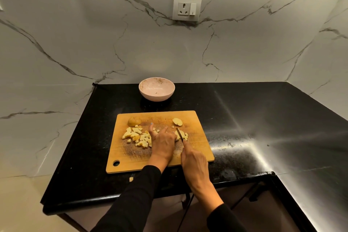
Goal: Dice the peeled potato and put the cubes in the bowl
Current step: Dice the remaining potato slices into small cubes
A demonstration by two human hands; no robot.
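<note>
The right hand (194, 164) grips a knife (180, 134), forefinger stretched along the back of the blade, the handle hidden in the palm. The blade's tip points away from the person and sits in a small cluster of potato pieces (181, 134) on the right part of the board (199, 149). The left hand (162, 143) lies just left of the blade, fingers bent down onto that cluster and steadying it; the thumb sticks out to the left, towards the cubes. Whether the fingers actually pinch a piece cannot be told, as the hand covers them. Both arms wear black sleeves (135, 199).

Left of the left hand, a loose pile of cubes (137, 136) is spread over the board's middle-left. At the board's far-left edge rests a rounded potato end (134, 121), and at the far right another end piece (177, 121), apart from the cut pile. The board is wooden, with a round hole at its near-left corner, and lies on the black bench (244, 118). One stray cube (131, 179) lies on the bench just in front of the board's near edge.

Beyond the board, near the wall, stands a pale pink bowl (150, 97), upright, holding no cubes, with only specks inside. Behind it rises a veined marble wall (75, 34) with a socket (186, 7).
</note>
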